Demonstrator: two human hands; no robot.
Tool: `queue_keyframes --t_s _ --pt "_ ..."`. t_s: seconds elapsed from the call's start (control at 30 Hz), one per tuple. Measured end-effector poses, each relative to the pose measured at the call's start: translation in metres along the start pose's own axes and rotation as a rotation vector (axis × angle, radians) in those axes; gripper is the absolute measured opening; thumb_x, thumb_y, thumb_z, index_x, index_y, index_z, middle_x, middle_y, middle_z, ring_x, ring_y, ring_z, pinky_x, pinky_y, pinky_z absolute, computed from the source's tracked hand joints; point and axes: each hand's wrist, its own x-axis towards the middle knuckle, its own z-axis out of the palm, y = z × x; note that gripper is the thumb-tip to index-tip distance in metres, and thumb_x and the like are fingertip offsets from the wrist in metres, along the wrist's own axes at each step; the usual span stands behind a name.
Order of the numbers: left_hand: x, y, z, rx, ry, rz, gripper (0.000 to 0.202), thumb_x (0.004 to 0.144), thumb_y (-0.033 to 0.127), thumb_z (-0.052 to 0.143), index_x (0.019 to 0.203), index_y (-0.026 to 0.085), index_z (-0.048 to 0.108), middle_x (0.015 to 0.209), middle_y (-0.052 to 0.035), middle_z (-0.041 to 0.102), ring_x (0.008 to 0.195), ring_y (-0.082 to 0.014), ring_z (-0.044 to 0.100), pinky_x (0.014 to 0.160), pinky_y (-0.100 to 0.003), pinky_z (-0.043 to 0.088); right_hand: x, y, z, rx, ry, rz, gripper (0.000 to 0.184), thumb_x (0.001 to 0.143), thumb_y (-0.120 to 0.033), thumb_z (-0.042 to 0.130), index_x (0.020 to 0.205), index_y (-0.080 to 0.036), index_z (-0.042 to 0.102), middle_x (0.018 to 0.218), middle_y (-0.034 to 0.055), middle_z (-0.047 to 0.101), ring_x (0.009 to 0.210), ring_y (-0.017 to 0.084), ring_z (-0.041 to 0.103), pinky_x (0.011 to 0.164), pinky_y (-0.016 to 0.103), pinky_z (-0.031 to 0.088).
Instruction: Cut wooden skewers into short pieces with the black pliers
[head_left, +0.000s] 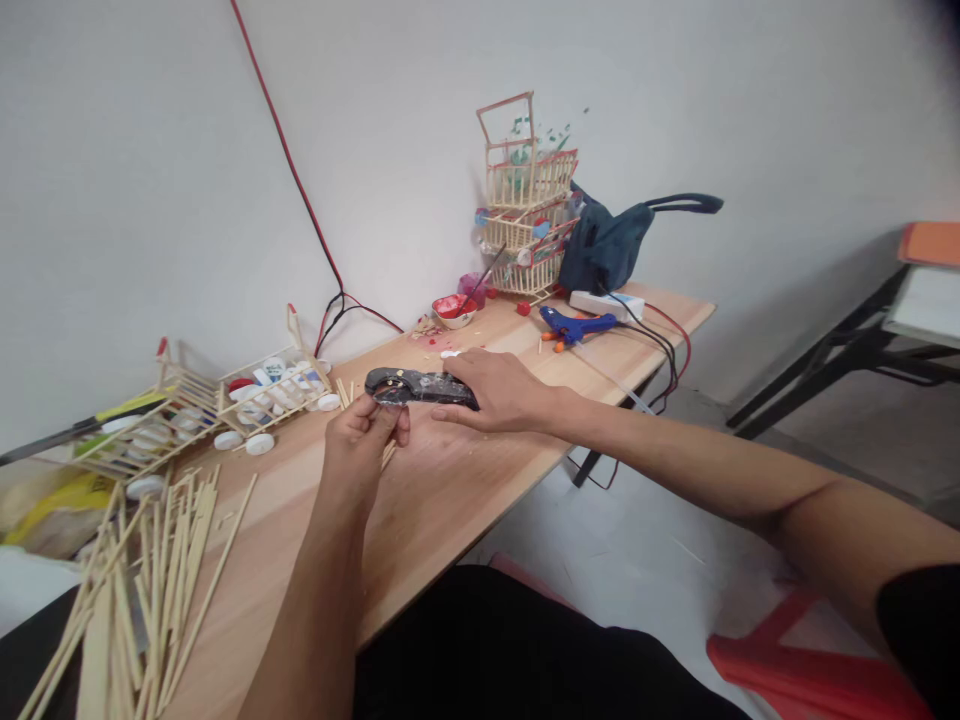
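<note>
My right hand point(499, 390) is wrapped round a black hand tool with a curved, hooked head point(420, 386), which looks like a cutter and has shiny clear patches on it. It is held level over the wooden table point(450, 490). My left hand point(364, 430) is closed in a pinch at the underside of the tool's head; whatever lies between its fingertips is too small to make out. Thin pale sticks point(388, 456) show just beside the left fingers. Nearer to me on the left lies a loose pile of wooden sticks point(150, 580).
Small stick-built carts point(274, 395) holding white caps stand at the left by the wall. Farther back are stacked stick carts point(529, 215), a bowl of red stuff point(454, 310), a blue glue gun point(576, 325), a white power strip point(607, 304) and a dark bag point(606, 245).
</note>
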Motion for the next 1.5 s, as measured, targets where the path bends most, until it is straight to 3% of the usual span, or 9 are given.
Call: queue_keyframes --t_s 0.4,0.6,0.73,1.2,1.37,1.5 --pt "-0.001 0.007 0.004 0.099 0.046 -0.016 0.021 0.080 0.029 0.064 0.066 0.015 0.060 0.059 0.0009 0.056 0.051 -0.0083 0.049 0.053 -0.022 0.040 -0.004 -0.003 0.011 0.197 -0.057 0.063 0.047 0.090 -0.060 0.039 0.083 -0.016 0.054 0.076 0.0049 0.059 0.066 0.016 0.048 0.059 0.026 0.026" --pt "-0.002 0.004 0.004 0.059 0.101 -0.018 0.016 0.077 0.029 0.067 0.080 0.014 0.067 0.055 0.0019 0.057 0.045 -0.0085 0.048 0.048 -0.023 0.039 -0.006 -0.004 0.012 0.316 -0.106 0.086 0.048 0.089 -0.060 0.039 0.077 -0.016 0.053 0.068 0.0017 0.053 0.061 0.013 0.044 0.057 0.025 0.026" --pt "-0.001 0.004 0.004 0.096 0.102 -0.001 0.017 0.076 0.029 0.068 0.077 0.012 0.068 0.054 0.0014 0.057 0.044 -0.0082 0.047 0.045 -0.023 0.038 -0.006 -0.003 0.012 0.355 -0.108 0.072 0.051 0.089 -0.062 0.037 0.074 -0.016 0.052 0.066 0.0012 0.052 0.060 0.012 0.043 0.057 0.025 0.025" --pt "-0.002 0.003 0.008 0.218 0.161 0.026 0.015 0.078 0.027 0.065 0.077 0.012 0.068 0.051 0.0024 0.054 0.042 -0.0081 0.047 0.044 -0.023 0.038 0.001 -0.002 0.016 0.218 -0.070 0.120 0.060 0.085 -0.070 0.038 0.064 -0.016 0.053 0.060 0.0022 0.052 0.057 0.012 0.040 0.055 0.026 0.023" --pt "0.000 0.000 0.005 0.091 0.093 0.045 0.020 0.081 0.031 0.063 0.090 0.014 0.069 0.057 0.0029 0.054 0.048 -0.0070 0.047 0.049 -0.021 0.039 0.012 -0.001 0.010 0.622 -0.209 0.307 0.072 0.085 -0.077 0.017 0.062 -0.017 0.049 0.053 0.0011 0.050 0.049 0.011 0.046 0.051 0.024 0.033" --pt "0.001 -0.001 0.003 0.008 0.066 0.021 0.022 0.081 0.033 0.064 0.092 0.015 0.069 0.062 0.0015 0.056 0.054 -0.0080 0.050 0.053 -0.021 0.042 0.014 0.001 0.000 0.769 -0.283 0.295 0.073 0.082 -0.080 0.018 0.064 -0.017 0.051 0.054 0.0012 0.053 0.048 0.011 0.049 0.048 0.023 0.037"
